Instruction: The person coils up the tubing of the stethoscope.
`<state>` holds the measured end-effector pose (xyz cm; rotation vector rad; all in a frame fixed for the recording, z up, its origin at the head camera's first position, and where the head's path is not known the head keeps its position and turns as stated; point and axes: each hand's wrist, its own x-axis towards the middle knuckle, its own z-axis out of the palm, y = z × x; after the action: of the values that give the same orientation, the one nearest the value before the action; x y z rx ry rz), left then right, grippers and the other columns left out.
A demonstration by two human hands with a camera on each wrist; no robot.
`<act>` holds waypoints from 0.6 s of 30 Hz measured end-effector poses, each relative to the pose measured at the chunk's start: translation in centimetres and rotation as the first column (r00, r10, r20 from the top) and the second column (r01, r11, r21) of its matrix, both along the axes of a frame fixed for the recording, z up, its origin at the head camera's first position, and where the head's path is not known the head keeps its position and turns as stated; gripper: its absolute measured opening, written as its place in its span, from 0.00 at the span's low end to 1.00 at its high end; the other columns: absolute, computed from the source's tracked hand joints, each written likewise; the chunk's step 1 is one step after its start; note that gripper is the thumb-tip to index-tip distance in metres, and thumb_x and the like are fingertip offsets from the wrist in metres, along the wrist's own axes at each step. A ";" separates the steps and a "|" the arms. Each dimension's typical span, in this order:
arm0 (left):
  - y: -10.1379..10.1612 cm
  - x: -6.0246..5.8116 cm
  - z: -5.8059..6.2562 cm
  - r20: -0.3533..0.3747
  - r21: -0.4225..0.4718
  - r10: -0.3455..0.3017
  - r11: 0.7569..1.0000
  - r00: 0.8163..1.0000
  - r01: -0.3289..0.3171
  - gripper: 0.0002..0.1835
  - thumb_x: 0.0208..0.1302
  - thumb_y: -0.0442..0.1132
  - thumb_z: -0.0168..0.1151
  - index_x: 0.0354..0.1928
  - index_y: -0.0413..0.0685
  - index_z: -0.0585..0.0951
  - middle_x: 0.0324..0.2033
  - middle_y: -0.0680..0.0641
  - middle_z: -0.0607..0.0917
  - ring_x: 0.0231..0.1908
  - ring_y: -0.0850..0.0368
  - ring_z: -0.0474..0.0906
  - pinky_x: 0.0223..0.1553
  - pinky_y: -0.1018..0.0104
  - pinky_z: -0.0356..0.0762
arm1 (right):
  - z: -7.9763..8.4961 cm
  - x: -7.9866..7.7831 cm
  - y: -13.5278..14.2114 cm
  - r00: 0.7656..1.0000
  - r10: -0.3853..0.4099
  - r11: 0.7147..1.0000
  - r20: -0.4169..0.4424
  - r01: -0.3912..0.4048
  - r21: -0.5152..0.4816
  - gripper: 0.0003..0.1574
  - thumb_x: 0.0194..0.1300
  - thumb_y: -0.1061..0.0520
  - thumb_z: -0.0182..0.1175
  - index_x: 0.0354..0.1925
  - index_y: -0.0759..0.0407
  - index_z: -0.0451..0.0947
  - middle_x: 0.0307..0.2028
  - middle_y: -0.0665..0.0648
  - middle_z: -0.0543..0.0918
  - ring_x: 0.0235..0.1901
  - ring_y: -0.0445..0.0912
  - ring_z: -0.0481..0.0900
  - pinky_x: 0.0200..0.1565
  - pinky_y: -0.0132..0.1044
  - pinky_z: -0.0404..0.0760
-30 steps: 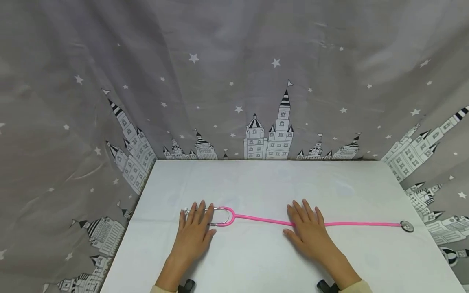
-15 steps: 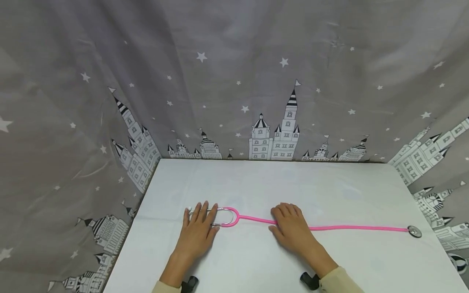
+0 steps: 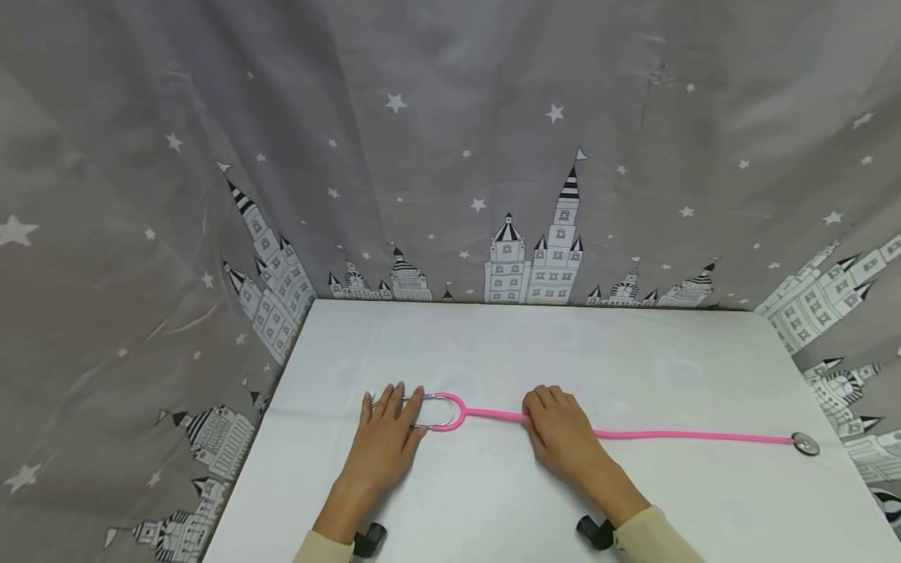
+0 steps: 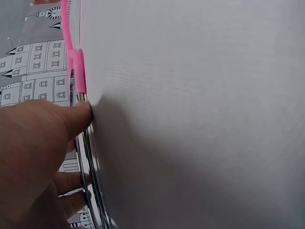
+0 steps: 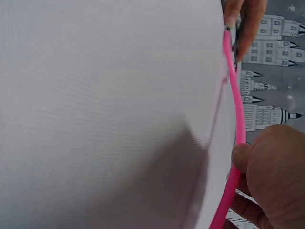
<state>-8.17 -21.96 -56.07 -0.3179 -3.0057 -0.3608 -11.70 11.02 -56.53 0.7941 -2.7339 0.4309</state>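
A pink stethoscope lies stretched from left to right across the white table, its round metal chest piece at the far right. My left hand rests with straight, spread fingers on the metal ear tubes, hiding most of them. In the left wrist view its thumb touches the metal just below the pink fork. My right hand grips the pink tubing right of the fork, fingers curled over it. The right wrist view shows the tubing pinched at the thumb and bowed up off the table.
The white tabletop extends around both hands. Behind and beside it hangs a grey curtain printed with castles and stars. Black wrist cameras sit by the beige sleeves.
My right hand has slid left along the tubing and curled its fingers round it, where it earlier lay flat. The left hand stays on the ear tubes. The head view has shifted slightly.
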 end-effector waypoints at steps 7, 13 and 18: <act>0.1 -0.5 -0.2 -0.044 0.011 -0.016 1.000 0.999 0.017 0.37 0.72 0.50 0.72 0.79 0.51 0.73 0.75 0.37 0.77 0.77 0.34 0.71 0.80 0.24 0.51 | 1.4 0.0 0.5 0.998 -0.011 0.998 -0.069 0.007 -0.058 0.12 0.71 0.59 0.70 0.45 0.57 0.76 0.38 0.52 0.79 0.38 0.48 0.75 0.43 0.43 0.79; 0.2 -0.6 -0.3 -0.118 0.014 -0.036 0.999 0.992 0.038 0.37 0.67 0.49 0.77 0.76 0.55 0.76 0.62 0.43 0.86 0.64 0.38 0.81 0.72 0.15 0.57 | 2.2 0.1 1.1 0.999 -0.049 0.995 -0.023 0.047 -0.084 0.12 0.71 0.58 0.70 0.46 0.56 0.76 0.34 0.50 0.79 0.33 0.44 0.73 0.38 0.39 0.78; 0.3 -0.8 -0.3 -0.192 0.035 -0.065 0.997 0.979 0.073 0.34 0.64 0.45 0.80 0.72 0.54 0.80 0.48 0.46 0.85 0.50 0.43 0.83 0.66 0.16 0.67 | 2.5 0.3 1.7 0.994 -0.087 0.993 0.060 0.091 -0.071 0.13 0.72 0.58 0.70 0.48 0.55 0.75 0.28 0.47 0.79 0.26 0.41 0.70 0.33 0.35 0.76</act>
<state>-8.95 -21.62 -56.42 -0.4281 -2.8013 -0.3758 -11.37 12.70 -54.02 0.6480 -2.7750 0.5396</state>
